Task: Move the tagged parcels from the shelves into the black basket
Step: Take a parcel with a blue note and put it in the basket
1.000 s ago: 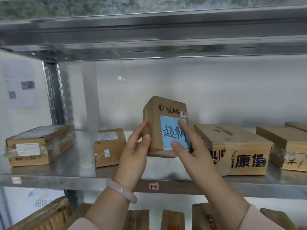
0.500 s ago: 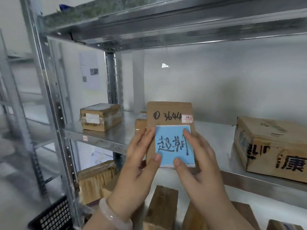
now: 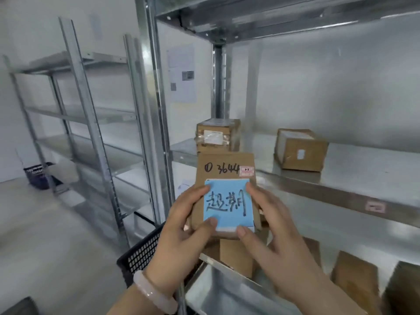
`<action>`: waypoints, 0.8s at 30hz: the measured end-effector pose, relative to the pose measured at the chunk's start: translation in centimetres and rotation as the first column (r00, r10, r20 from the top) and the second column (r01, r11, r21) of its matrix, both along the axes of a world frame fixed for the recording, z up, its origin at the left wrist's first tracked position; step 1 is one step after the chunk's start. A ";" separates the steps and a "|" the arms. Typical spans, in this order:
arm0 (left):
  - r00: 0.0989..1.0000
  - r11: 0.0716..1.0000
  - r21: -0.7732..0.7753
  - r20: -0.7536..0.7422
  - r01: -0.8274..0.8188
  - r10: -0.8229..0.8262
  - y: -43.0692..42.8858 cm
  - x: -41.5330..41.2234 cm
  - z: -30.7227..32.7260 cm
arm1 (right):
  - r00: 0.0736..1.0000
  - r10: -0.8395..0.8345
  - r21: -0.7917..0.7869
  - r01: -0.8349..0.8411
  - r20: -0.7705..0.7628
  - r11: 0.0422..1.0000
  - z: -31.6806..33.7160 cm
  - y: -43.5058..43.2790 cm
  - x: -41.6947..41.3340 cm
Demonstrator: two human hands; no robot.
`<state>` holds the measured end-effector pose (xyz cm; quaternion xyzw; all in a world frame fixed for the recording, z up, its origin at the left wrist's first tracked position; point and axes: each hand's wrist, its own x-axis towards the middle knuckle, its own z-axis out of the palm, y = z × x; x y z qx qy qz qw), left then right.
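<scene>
While upright, parcel (image 3: 225, 164) within both curled hands (image 3: 181, 235) (image 3: 272, 235).

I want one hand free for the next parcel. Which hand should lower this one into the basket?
Left, probably. The basket sits low on the left, below the left hand, which grips the parcel; the right hand holds its far side.

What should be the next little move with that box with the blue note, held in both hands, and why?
Probably lower the tagged parcel down and to the left, toward the black basket. The left hand and right hand both grip it in front of the shelf, its blue tag marks it as one to move, and the basket's rim shows just below the left hand.
</scene>
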<state>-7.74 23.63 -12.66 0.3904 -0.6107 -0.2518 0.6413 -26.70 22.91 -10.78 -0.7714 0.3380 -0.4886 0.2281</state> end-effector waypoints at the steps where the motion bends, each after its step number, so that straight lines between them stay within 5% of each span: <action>1: 1.000 1.000 0.010 0.004 -0.019 0.019 0.4 2.3 -0.8 | 0.999 0.010 0.012 -0.009 -0.041 1.000 -0.7 0.1 2.0; 13: 0.961 0.943 0.206 0.152 -0.260 0.232 1.8 25.0 -10.4 | 0.911 0.159 0.277 -0.051 -0.380 0.959 -8.7 -1.6 23.3; 24: 0.973 0.857 0.460 0.102 -0.230 0.207 -7.2 35.6 -18.2 | 0.828 0.115 0.335 0.091 -0.548 0.938 -13.9 -10.7 31.1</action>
